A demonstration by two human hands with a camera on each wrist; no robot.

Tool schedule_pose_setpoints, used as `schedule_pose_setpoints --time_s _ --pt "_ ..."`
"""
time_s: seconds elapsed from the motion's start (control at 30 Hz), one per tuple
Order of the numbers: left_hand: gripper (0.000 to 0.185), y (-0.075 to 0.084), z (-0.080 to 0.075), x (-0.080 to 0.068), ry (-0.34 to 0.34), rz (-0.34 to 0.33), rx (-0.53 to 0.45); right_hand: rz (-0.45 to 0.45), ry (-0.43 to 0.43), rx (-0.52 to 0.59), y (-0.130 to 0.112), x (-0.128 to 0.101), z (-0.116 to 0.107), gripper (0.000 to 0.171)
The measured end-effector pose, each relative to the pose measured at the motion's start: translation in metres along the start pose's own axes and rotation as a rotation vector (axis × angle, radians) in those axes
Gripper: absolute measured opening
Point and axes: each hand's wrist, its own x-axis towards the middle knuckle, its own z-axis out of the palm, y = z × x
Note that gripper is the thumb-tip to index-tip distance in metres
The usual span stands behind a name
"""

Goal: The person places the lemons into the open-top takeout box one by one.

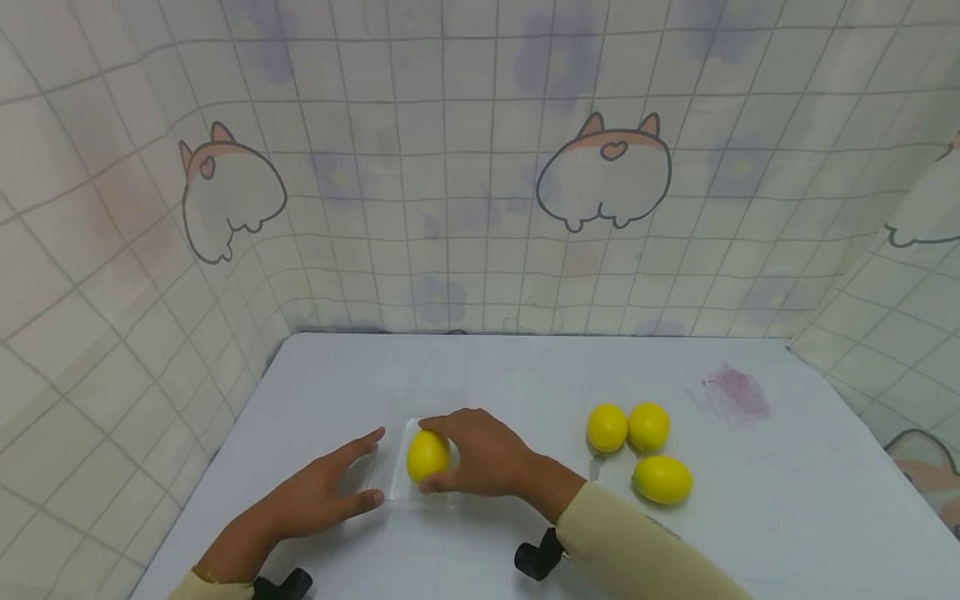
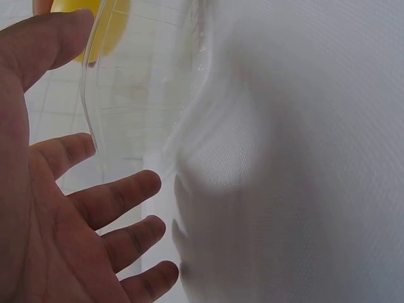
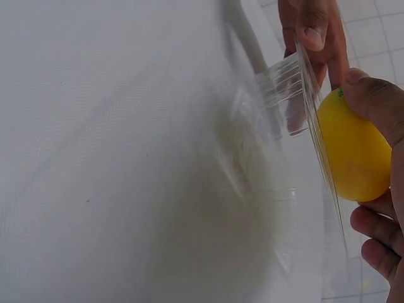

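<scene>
My right hand (image 1: 487, 454) grips a yellow lemon (image 1: 427, 457) between thumb and fingers, over a clear plastic container (image 1: 398, 485). In the right wrist view the lemon (image 3: 355, 151) is level with the container's thin rim (image 3: 315, 120), and its green stem end faces the thumb. My left hand (image 1: 318, 498) is at the container's left side, thumb and fingers spread, holding nothing. Seen from the left wrist, its thumb and index fingertip are close to the clear wall (image 2: 139, 95); whether they touch it, I cannot tell. The inside of the container is partly hidden by the right hand.
To the right on the white table (image 1: 525, 367) lie three more lemons: two side by side, a left one (image 1: 607, 428) and a right one (image 1: 648, 427), and one in front (image 1: 663, 480). A pinkish patch (image 1: 738, 393) marks the far right. Patterned curtains (image 1: 480, 208) surround the table.
</scene>
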Motion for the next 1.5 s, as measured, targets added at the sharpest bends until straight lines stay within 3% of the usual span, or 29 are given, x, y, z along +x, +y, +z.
schedule_pose_setpoints --time_s 0.23,1.5 --pt "0.091 0.0 0.001 0.001 0.006 0.03 0.008 -0.02 0.0 -0.025 -0.004 0.006 0.005 0.079" --pt "0.09 -0.003 0.002 -0.002 0.006 0.034 0.001 -0.022 -0.078 -0.156 -0.017 0.027 0.027 0.078"
